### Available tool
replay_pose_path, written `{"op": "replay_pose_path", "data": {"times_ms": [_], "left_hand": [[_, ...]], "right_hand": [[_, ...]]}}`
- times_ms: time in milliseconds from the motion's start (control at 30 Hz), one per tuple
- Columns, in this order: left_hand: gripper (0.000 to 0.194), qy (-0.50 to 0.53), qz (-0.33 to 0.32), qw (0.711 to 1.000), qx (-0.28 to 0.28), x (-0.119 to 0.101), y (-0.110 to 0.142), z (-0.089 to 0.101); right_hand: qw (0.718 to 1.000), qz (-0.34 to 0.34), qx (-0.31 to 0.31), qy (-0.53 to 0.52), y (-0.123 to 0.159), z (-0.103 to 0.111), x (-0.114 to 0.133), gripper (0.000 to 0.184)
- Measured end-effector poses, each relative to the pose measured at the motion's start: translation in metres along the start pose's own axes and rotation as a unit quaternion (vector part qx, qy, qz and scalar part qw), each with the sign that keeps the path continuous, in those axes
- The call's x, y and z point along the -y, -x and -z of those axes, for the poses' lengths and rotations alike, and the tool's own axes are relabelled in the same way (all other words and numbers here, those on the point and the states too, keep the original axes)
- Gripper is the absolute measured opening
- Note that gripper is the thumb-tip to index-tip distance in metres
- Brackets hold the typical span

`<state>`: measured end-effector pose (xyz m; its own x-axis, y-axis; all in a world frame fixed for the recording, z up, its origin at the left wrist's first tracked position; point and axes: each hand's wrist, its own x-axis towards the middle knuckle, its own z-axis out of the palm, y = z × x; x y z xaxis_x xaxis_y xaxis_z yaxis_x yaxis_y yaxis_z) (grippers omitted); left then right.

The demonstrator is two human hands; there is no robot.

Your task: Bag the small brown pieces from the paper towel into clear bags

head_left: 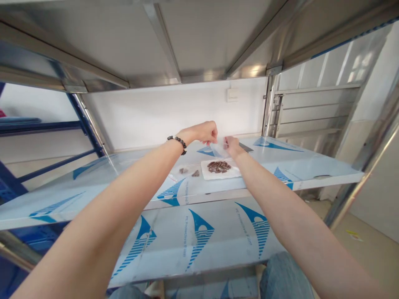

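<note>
Both my arms reach forward over a steel shelf (93, 187) covered in protective film with blue logos. My left hand (204, 132), with a dark bead bracelet (177, 141) on the wrist, pinches one edge of a small clear plastic bag (218, 148). My right hand (230, 144) pinches the bag's other edge. Just below the hands lies a white sheet (207, 173) with a pile of several brown capsules (219, 166) on it. Two small bags holding brown pieces (189, 171) lie to the left of the sheet.
A second steel shelf (199, 245) sits lower and nearer to me, another overhead. Steel uprights (270, 108) stand at the right, a blue rack (46, 166) at the left. A dark flat object (245, 146) lies behind my right hand. A white wall with a switch plate (232, 95) lies behind.
</note>
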<state>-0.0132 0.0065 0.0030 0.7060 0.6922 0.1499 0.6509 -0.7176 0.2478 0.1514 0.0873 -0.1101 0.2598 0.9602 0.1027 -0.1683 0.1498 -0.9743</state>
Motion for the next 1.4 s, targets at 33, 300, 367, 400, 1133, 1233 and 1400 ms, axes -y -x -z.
{"op": "replay_pose_path", "data": {"times_ms": [33,300,367,400,1133,1233,1400], "left_hand": [[0.012,0.013,-0.001,1.000,-0.011,0.006,0.002,0.003],[0.017,0.072,0.146,0.976,-0.142,0.076,0.046,-0.010],[0.015,0.064,0.214,0.957,-0.187,0.097,0.065,-0.023],[0.013,0.068,0.243,0.948,-0.196,0.107,0.074,-0.030],[0.026,-0.262,0.298,0.887,-0.237,0.141,0.114,-0.076],[0.014,-0.182,0.271,0.912,-0.250,0.139,0.109,-0.073],[0.041,0.080,0.136,0.960,-0.233,0.130,0.104,-0.071]], "right_hand": [[1.000,-0.016,-0.018,-0.002,0.002,-0.002,0.001,0.022],[0.998,-0.048,-0.040,0.014,0.022,-0.006,0.005,0.017],[0.999,-0.033,-0.026,0.023,0.029,-0.011,0.008,0.017],[0.999,-0.019,-0.007,0.030,0.034,-0.015,0.009,0.016],[0.782,0.200,0.456,0.373,0.063,-0.059,-0.009,0.016],[0.836,0.201,0.417,0.296,0.067,-0.058,-0.003,0.019],[0.937,0.151,0.263,0.176,0.068,-0.056,0.007,0.020]]}}
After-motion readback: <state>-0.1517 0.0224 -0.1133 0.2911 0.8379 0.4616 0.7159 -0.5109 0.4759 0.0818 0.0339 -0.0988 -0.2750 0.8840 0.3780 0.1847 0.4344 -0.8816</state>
